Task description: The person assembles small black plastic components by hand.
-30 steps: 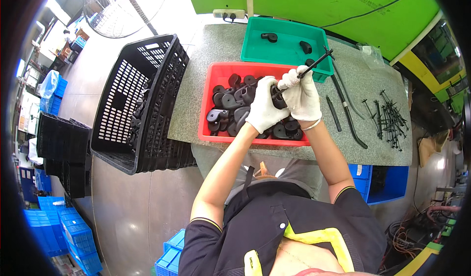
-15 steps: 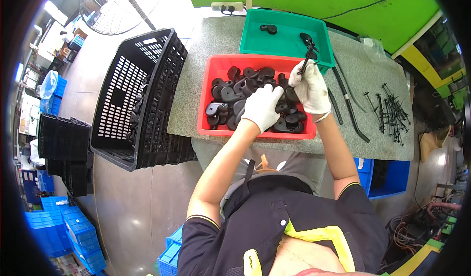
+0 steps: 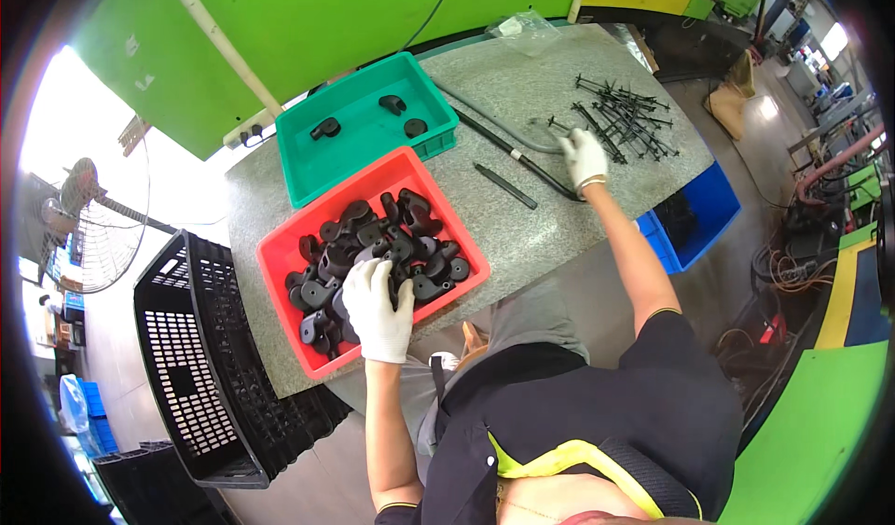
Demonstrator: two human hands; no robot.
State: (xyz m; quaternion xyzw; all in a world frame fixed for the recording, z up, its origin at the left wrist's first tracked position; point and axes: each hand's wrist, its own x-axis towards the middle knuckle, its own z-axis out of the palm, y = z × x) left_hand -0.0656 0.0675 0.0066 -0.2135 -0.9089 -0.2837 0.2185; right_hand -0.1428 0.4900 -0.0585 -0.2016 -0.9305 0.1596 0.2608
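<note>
My left hand (image 3: 378,312), in a white glove, reaches into the red bin (image 3: 451,215). Its fingers curl down over a black plastic part, with the thumb on the other side. Many rounded black plastic parts (image 3: 357,214) fill that bin. My right hand (image 3: 585,159), also gloved, is stretched out to the right at the near-left edge of a heap of thin black plastic runners (image 3: 626,119). Its fingers bend toward the table, and whether a runner is between them is hidden. In the green tray (image 3: 303,175) lie a few black parts (image 3: 324,129).
A grey hose (image 3: 494,113), a black tube (image 3: 485,135) and a flat black strip (image 3: 505,186) lie on the speckled table (image 3: 550,236). Stacked black crates (image 3: 219,366) stand at the left. A blue bin (image 3: 713,222) sits below the table's right edge. A clear bag (image 3: 527,33) lies at the back.
My right hand has gone from above the red bin, where it held a thin black runner, to the runner heap. My left hand stays in the bin. The view has turned right.
</note>
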